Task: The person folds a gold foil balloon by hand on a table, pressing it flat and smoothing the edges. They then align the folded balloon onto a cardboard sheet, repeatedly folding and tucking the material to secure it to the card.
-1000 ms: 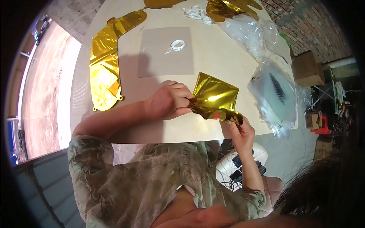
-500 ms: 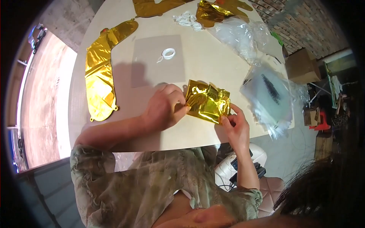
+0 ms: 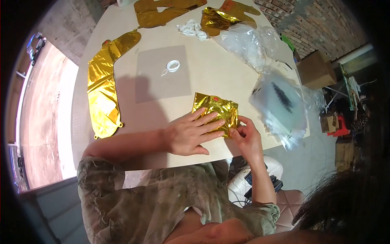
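A gold foil balloon [image 3: 227, 110], folded into a small shiny rectangle with a red mark near its top edge, lies near the front of the table. My left hand [image 3: 189, 132] rests across its left part, fingers spread and palm down. At the balloon's lower right corner, my right hand [image 3: 247, 140] pinches the foil between thumb and fingers. Behind them a clear flat plastic bag [image 3: 156, 83] lies on the table, with a small coil of white string [image 3: 173, 66] on top of it.
To the left an unfolded gold foil balloon [image 3: 103, 93] lies flat. More gold foil [image 3: 162, 16] and a bundle of white strings [image 3: 193, 29] are at the back. Crumpled clear plastic [image 3: 243, 44] and a stack of clear bags [image 3: 280, 105] occupy the table's right side.
My left hand has gone from pinching the foil's left edge to lying flat on it with fingers spread. My right hand keeps its hold at the right corner.
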A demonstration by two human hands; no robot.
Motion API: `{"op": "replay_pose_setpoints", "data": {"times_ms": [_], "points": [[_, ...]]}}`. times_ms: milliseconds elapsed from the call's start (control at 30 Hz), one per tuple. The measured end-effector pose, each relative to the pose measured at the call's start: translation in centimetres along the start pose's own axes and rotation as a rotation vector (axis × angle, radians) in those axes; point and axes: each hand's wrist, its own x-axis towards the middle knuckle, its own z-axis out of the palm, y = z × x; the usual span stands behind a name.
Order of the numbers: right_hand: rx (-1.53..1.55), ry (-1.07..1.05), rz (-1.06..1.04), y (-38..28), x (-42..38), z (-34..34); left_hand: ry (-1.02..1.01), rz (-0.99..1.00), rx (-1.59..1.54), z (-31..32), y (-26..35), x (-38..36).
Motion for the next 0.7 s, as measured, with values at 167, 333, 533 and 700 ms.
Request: {"op": "replay_pose_setpoints", "data": {"times_ms": [167, 333, 533, 700], "points": [[-0.028, -0.019, 0.013, 0.1, 0.2, -0.2, -0.025, -0.019, -0.003, 0.4, 0.0, -0.2], [-0.074, -0.032, 0.007, 0.4, 0.9, -0.2, -0.073, -0.042, -0.02, 0.4, 0.1, -0.1], [-0.659, 0.149, -0.178, -3.4, 0.1, 0.0, -0.071, -0.047, -0.001, 0.6, 0.0, -0.1], [-0.715, 0.024, -0.735, -1.4, 0.0, 0.9, -0.07, -0.055, -0.016, 0.4, 0.1, -0.2]]}}
